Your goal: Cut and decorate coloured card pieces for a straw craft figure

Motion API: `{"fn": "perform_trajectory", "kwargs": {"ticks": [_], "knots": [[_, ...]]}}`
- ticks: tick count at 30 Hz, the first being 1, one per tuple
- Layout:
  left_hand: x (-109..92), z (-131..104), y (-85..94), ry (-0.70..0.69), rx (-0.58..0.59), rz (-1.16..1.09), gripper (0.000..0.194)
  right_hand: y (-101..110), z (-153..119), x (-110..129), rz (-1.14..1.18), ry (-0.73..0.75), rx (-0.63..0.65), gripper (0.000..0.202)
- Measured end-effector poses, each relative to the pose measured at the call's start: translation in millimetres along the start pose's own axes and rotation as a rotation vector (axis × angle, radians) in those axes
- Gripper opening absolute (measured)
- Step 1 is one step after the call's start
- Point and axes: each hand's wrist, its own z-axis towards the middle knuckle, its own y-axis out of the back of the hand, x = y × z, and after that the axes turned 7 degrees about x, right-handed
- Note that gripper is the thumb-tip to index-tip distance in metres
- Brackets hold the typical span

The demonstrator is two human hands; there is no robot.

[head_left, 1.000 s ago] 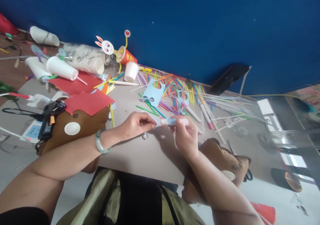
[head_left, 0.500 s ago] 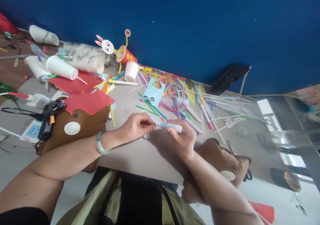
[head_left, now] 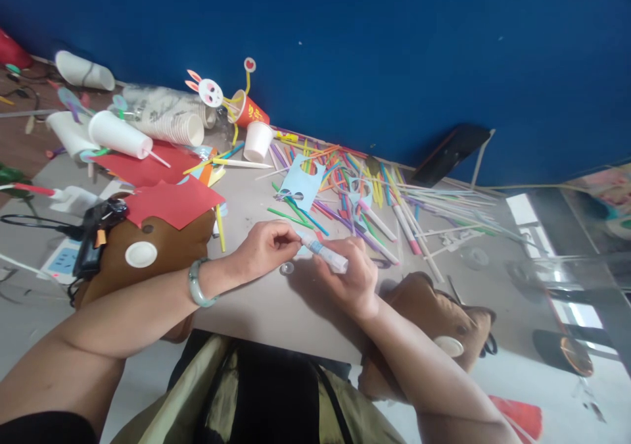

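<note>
My right hand (head_left: 352, 276) is wrapped round a white glue stick (head_left: 325, 254) with blue print, tilted so that one end points up and left. My left hand (head_left: 270, 250), a bracelet on its wrist, has thumb and fingers pinched together at that end. A small light-blue piece of paper (head_left: 304, 251) shows at the left fingertips, mostly hidden by the fingers and the glue stick. On the table just below the left hand lies a small clear round piece (head_left: 286, 269).
Colourful straws (head_left: 340, 174) and a cut-out light-blue sheet (head_left: 302, 184) lie ahead. Red paper (head_left: 175, 204) and paper cups (head_left: 167, 125) are at left. A rabbit-face cutout (head_left: 210, 93) sticks out of a red cup (head_left: 250, 110). Brown cushions (head_left: 434, 319) flank the table's front edge.
The glue stick has turned from nearly level to a steeper slant, its right end lower and further left. My right hand has shifted slightly left; my left hand is almost still.
</note>
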Motion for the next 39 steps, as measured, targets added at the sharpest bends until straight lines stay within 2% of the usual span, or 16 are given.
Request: {"fn": "perform_trajectory", "kwargs": {"ticks": [5,13,32,39], "knots": [[-2,1,1.4,-0.031,-0.015,0.018,0.013,-1,0,-1,-0.05,0.132,-0.017,0.015],[-1,1,3.1,-0.004,0.0,0.014,0.009,-1,2,-1,-0.098,0.162,0.0,0.011],[-7,4,5.9,0.008,0.048,0.029,0.011,-3,1,-5,-0.114,0.158,0.048,0.015],[-10,5,6.3,0.108,0.062,-0.051,0.013,3,5,-6,-0.075,0.035,-0.045,0.016]]}}
